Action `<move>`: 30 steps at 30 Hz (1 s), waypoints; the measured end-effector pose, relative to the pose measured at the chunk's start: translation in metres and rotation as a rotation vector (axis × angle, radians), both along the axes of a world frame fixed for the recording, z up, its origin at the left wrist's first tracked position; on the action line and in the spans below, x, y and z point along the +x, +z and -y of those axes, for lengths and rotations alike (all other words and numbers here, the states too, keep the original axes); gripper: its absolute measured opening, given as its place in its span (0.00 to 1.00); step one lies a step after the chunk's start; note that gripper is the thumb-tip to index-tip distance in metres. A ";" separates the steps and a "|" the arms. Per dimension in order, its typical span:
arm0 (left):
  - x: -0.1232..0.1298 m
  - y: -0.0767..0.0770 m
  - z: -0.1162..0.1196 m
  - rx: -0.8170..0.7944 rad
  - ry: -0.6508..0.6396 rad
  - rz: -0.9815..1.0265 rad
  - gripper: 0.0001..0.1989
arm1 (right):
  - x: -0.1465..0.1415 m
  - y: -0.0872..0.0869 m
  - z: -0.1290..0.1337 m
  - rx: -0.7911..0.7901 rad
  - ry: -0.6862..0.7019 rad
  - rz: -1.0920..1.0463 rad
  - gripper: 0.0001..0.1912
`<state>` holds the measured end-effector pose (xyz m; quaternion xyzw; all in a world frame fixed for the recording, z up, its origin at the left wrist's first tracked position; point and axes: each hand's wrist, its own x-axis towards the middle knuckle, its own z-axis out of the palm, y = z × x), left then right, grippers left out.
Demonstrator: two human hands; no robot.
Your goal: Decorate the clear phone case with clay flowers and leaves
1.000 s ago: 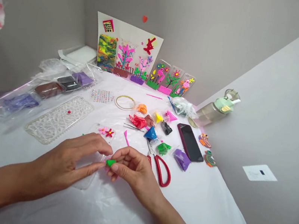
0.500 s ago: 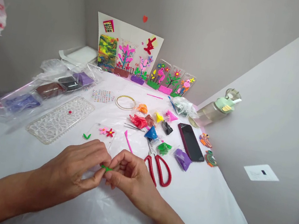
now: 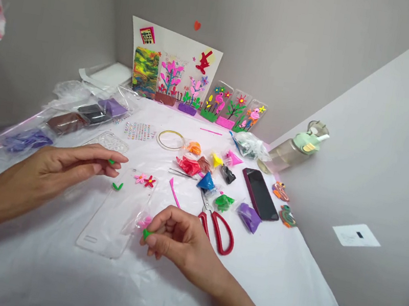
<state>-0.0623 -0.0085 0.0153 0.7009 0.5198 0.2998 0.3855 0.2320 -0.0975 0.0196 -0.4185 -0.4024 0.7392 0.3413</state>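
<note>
While the left hand (image 3: pixel 57 171) hovers above the bench (image 3: pixel 263 291) toward its left edge, thumb and fingers closed on a small green piece (image 3: pixel 111 161), the right hand (image 3: pixel 182 242) has its fingertips pinched on a green lump (image 3: pixel 146 235). Between and beyond the hands, a clear phone case (image 3: pixel 108 220) lies flat on the bench, well in from both side edges. Near its far end sit a pink flower (image 3: pixel 140 179) and a red flower (image 3: pixel 150 181) side by side, and a green leaf pair (image 3: pixel 117 187) is at its left side. A pink lump in clear wrap (image 3: pixel 145 222) is just beside the right hand's fingertips. The patterned clear case (image 3: pixel 111 142) is partly hidden behind the left hand. Red-handled scissors (image 3: pixel 227 239) lie just beyond the right hand, with a green bag (image 3: pixel 223 202) and a blue bag (image 3: pixel 206 180) by their blades. A purple bag (image 3: pixel 249 218) and a dark phone (image 3: pixel 262 195) lie nearer the right edge. Tweezers (image 3: pixel 182 173) rest near a red bag (image 3: pixel 187 166), and a gold ring (image 3: pixel 171 140) lies farther back. Along the far edge, decorated cases (image 3: pixel 216 102) stand upright, while a bottle (image 3: pixel 292 151) is near the far right corner.
</note>
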 end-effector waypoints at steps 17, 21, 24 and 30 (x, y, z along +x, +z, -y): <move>-0.005 -0.006 -0.008 0.066 -0.065 -0.216 0.27 | 0.000 0.001 0.000 0.001 -0.007 0.003 0.26; 0.002 -0.003 -0.006 0.081 -0.165 -0.157 0.24 | 0.000 -0.001 0.000 0.017 -0.013 0.000 0.26; 0.014 0.001 -0.001 0.107 -0.177 -0.064 0.19 | 0.000 -0.002 -0.001 0.024 -0.020 -0.004 0.25; 0.020 0.000 0.000 -0.106 -0.110 0.016 0.15 | 0.001 -0.001 -0.001 0.026 -0.016 -0.004 0.25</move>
